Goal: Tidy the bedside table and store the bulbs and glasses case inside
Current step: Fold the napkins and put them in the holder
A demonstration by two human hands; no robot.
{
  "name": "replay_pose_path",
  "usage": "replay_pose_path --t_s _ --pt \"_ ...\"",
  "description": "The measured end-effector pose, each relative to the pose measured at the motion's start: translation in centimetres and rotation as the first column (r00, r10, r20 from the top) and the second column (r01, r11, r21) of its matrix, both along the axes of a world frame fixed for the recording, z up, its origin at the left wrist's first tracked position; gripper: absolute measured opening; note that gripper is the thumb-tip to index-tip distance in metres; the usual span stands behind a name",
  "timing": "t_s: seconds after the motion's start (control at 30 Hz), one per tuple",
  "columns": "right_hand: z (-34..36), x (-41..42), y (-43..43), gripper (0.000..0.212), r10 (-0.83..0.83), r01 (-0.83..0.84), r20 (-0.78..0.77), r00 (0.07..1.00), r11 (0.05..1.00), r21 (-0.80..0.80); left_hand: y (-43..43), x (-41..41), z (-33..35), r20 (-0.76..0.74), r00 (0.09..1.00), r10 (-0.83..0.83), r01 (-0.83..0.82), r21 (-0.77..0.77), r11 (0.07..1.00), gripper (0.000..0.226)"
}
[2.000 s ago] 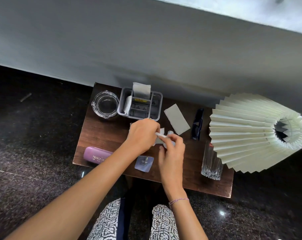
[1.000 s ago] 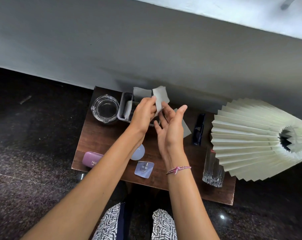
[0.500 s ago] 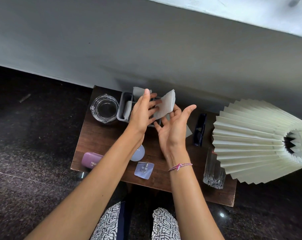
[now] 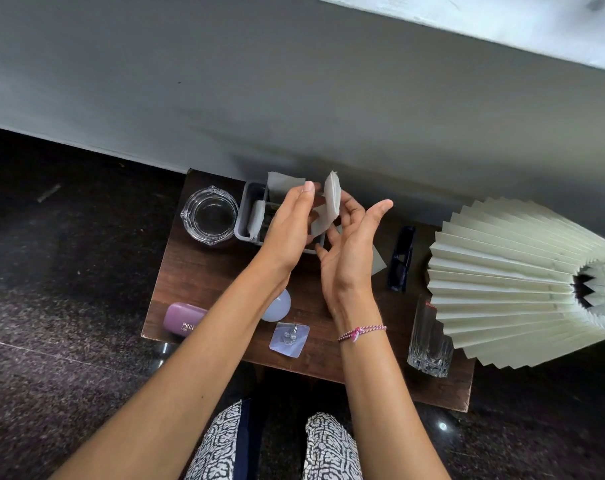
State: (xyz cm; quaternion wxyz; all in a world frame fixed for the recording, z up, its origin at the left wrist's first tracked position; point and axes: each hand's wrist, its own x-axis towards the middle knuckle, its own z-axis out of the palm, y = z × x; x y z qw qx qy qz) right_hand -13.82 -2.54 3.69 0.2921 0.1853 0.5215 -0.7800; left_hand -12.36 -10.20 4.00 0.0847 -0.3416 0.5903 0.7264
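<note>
I hold a folded white paper piece point(image 4: 331, 201) between both hands, above the grey organizer point(image 4: 246, 216) at the back of the bedside table point(image 4: 207, 271). My left hand point(image 4: 289, 225) grips its lower fold, fingers straight and thumb hidden. The fingers of my right hand point(image 4: 349, 252) rest behind the paper, with the thumb held up and apart. A pale round bulb point(image 4: 278, 306) lies on the table, partly hidden under my left forearm. The purple glasses case point(image 4: 180, 319) lies at the front left corner. Neither hand touches them.
A clear glass ashtray point(image 4: 209, 214) stands at the back left. A clear adhesive hook square point(image 4: 290, 339) lies near the front edge. Dark glasses point(image 4: 402, 258), a cut-glass tumbler point(image 4: 429, 342) and a pleated lamp shade point(image 4: 508, 292) fill the right side. Another paper point(image 4: 378, 262) lies behind my right hand.
Both hands lifted the paper piece from the table's middle up over the organizer. Over the last half second the paper has folded more upright between my hands.
</note>
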Motion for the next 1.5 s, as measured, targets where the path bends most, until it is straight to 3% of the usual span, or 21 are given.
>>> replay_pose_path --t_s 0.2,0.47,0.57,0.87,1.03,1.3,1.5 --pt "-0.6 0.2 0.2 0.065 -0.003 0.0 0.065 0.998 0.999 0.032 -0.5 0.2 -0.6 0.123 0.992 0.016 -0.018 0.017 1.0 0.042" --pt "-0.9 1.0 0.5 0.063 -0.03 0.027 0.034 0.999 0.995 0.097 -0.6 0.9 -1.2 0.122 0.993 0.006 -0.006 0.001 1.0 0.041" --pt "-1.0 1.1 0.9 0.062 -0.056 0.051 0.043 0.997 0.991 0.127 -1.2 1.3 -1.6 0.136 0.99 0.029 -0.017 -0.089 0.996 0.027" --pt "-1.1 1.7 0.5 0.06 -0.054 0.042 0.075 0.996 0.988 0.146 -5.2 1.9 -1.9 0.202 0.969 0.146 -0.045 -0.436 0.899 0.027" --pt "-1.1 1.8 -0.3 0.058 -0.04 0.031 0.047 0.998 0.986 0.167 -5.8 2.0 -1.1 0.178 0.966 0.187 -0.081 -0.48 0.874 0.016" --pt "-1.3 1.7 1.0 0.056 -0.168 0.164 -0.004 0.986 0.953 0.257 -1.5 0.8 0.3 0.117 0.993 0.02 0.032 -0.425 0.904 0.014" --pt "-2.2 1.9 3.5 0.05 -0.246 0.219 0.023 0.969 0.897 0.385 3.6 -0.9 0.0 0.051 0.969 -0.242 0.239 -0.45 0.86 0.018"
